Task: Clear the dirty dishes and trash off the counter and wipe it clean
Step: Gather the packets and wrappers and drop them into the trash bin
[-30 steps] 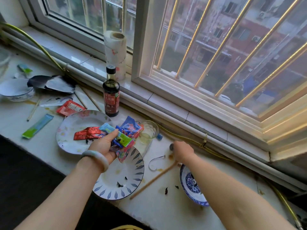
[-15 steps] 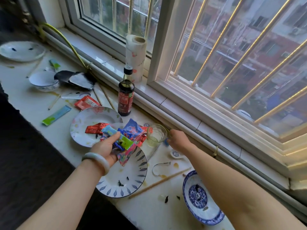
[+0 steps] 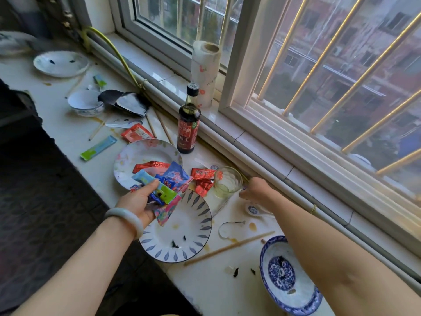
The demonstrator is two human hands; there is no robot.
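Grips a bundle of wrappers (image 3: 169, 179) in the left hand (image 3: 136, 201), fingers curled round it, above the leaf-rimmed plate (image 3: 193, 242) on the counter (image 3: 205, 290). Sets the right hand (image 3: 255, 190), fingers bent downward, just beside the glass (image 3: 227, 182); cannot tell whether anything is held. Shows bowl (image 3: 284, 293), chopstick (image 3: 227, 248) and bottle (image 3: 189, 124) on the counter.

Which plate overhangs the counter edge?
Leaf-rimmed plate by the left hand: its near rim juts past the edge. Floral plate, far white plate and blue-patterned dish sit fully on the counter.
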